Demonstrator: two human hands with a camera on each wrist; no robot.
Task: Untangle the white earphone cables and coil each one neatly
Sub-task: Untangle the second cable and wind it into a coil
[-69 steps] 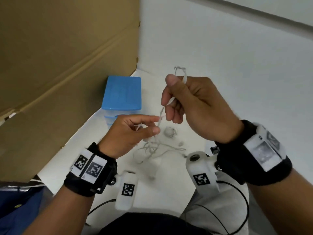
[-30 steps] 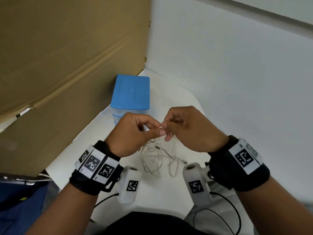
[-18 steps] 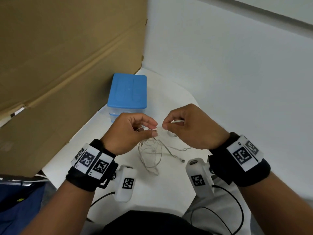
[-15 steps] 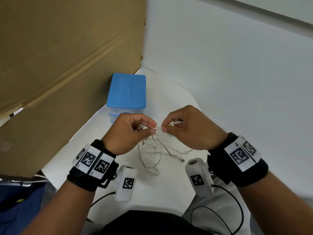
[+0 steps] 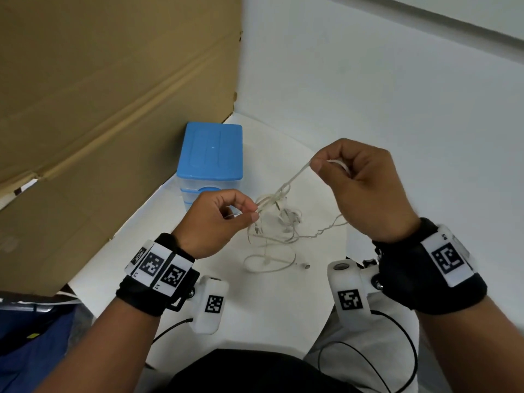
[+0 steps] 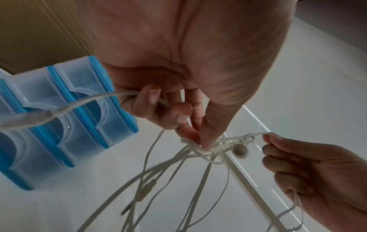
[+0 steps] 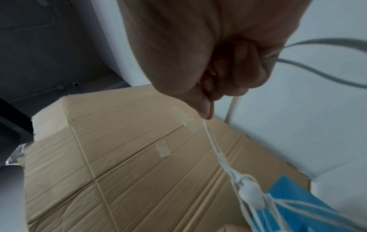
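pinching white earphone cables (image 5: pixel 293 177) taut between left hand (image 5: pixel 211 222) below and right hand (image 5: pixel 360 188) above, tangle dangling beneath.

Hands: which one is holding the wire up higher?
The right hand. It pinches the white earphone cable up in the air, while the left hand pinches the tangle lower, nearer the table.

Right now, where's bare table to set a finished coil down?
Free: table strip nearer the body than the cables, between the wrists; also behind the tangle, right of the blue box. Crowded: centre, where left hand and right hand stretch the knot.
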